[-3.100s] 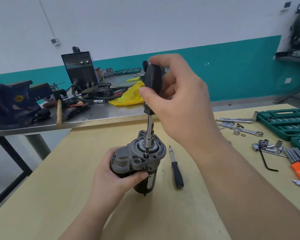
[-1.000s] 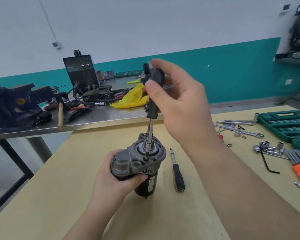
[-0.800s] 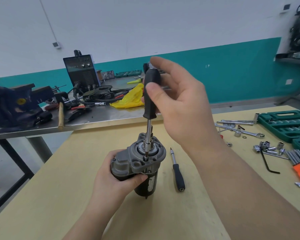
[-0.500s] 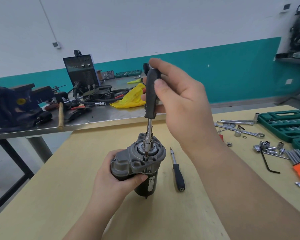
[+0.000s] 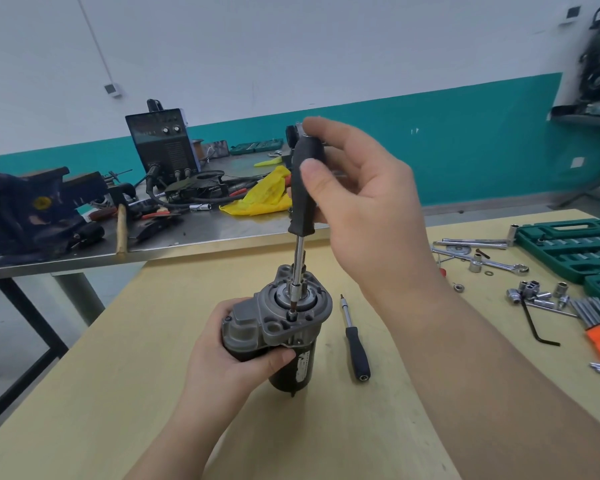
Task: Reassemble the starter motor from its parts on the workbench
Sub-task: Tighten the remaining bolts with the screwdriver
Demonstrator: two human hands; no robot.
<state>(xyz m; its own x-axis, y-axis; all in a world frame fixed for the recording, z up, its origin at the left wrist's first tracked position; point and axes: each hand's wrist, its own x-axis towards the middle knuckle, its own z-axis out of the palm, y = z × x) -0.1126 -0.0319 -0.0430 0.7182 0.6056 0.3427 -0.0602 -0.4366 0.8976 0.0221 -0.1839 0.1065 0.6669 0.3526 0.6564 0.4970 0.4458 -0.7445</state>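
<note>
Where the left hand (image 5: 229, 355) curls round the starter motor (image 5: 278, 327), fingers behind the dark body and thumb across its front, the motor stands upright on the wooden bench (image 5: 118, 393), nose housing uppermost. Just above those fingers, the tip of a screwdriver (image 5: 300, 216) sits on a bolt (image 5: 292, 316) in the cast housing. Higher up, the right hand (image 5: 361, 209) pinches the black handle between thumb and fingertips, the other fingers loosely spread.

The motor looks heavy and rigid, metal throughout, so it should stand firm but could tip under sideways push; the round body is probably smooth and may turn in the palm, so gripping low on the body, close under the housing flange, seems best.

Right of the left thumb lies a second screwdriver (image 5: 355, 344). Farther right sit loose sockets (image 5: 534, 294) and a green tool case (image 5: 575, 244).
</note>
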